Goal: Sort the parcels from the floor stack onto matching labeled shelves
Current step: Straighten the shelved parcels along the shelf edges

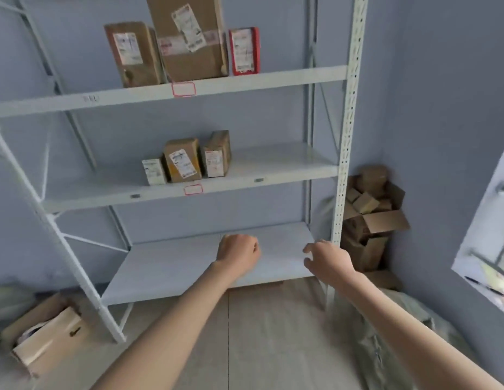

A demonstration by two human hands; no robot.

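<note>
- Six parcels already stood on the shelves. Three were on the top shelf (245,80): a brown box (134,53), a tall brown box (188,38) and a small red parcel (244,50).
- Three more stood close together on the middle shelf (273,173): a little white box (153,172), a brown box with a yellow patch (183,160) and another brown one (217,154).
- A red-edged label (183,89) was stuck on the front of the top shelf, and one more (193,189) on the middle shelf. The words were too blurry to read.
- More boxes lay in a pile in the corner (369,209), just past the white post (347,136). An open box (45,333) sat on the floor at the left.
- The bottom shelf (166,266) had no parcel on the part that showed.
- Both hands held nothing, so I think this was the gap between two parcels.
- The next move would likely be to reach for a parcel on the floor, read its sticker, and find the shelf that matches.
- The left hand (238,250) was curled into a loose fist with the back facing up, out over the bottom shelf.
- The right hand (328,260) had its fingers bent and spread a bit, near the post. It gripped nothing.
- Both arms stretched forward and down.
</note>
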